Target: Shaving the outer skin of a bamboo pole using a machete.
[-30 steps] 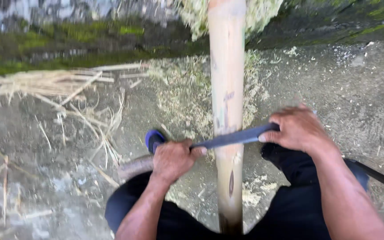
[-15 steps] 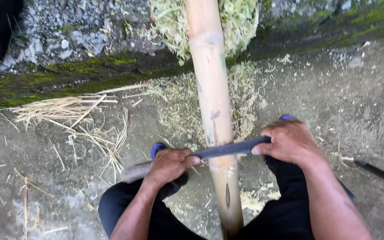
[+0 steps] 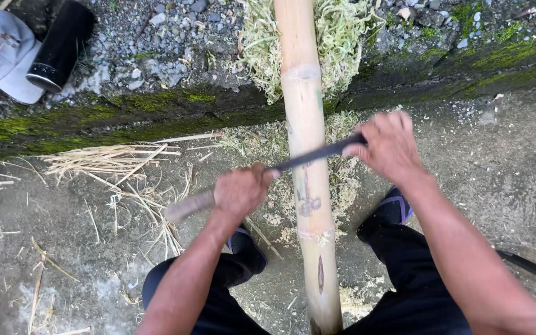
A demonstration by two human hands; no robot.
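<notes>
So the bamboo pole runs straight up the middle between the two hands, its near end down between the person's legs and its far end resting over a mossy stone ledge. It's pale tan with a couple of dark marks on the skin and a few node rings.

Laid across the pole is a long dark blade, sitting at a slight slant and touching the bamboo just below the upper node. The left hand is wrapped tight around the wooden handle, which sticks out past the fist on the outer side. The right hand is clamped down over the blade's far tip, fingers curled on top of it, so both hands are closed on the same tool, one on each side of the pole.

Below the hands you can see black trousers and a dark sandal under the right wrist, another by the left forearm. Pale shavings are heaped beyond the hands around the pole on the ledge, plus more scattered on the concrete ground. Out past the left hand there's a pile of dry straw-like strips, and further off a black cylinder next to a grey cap on the gravel.
</notes>
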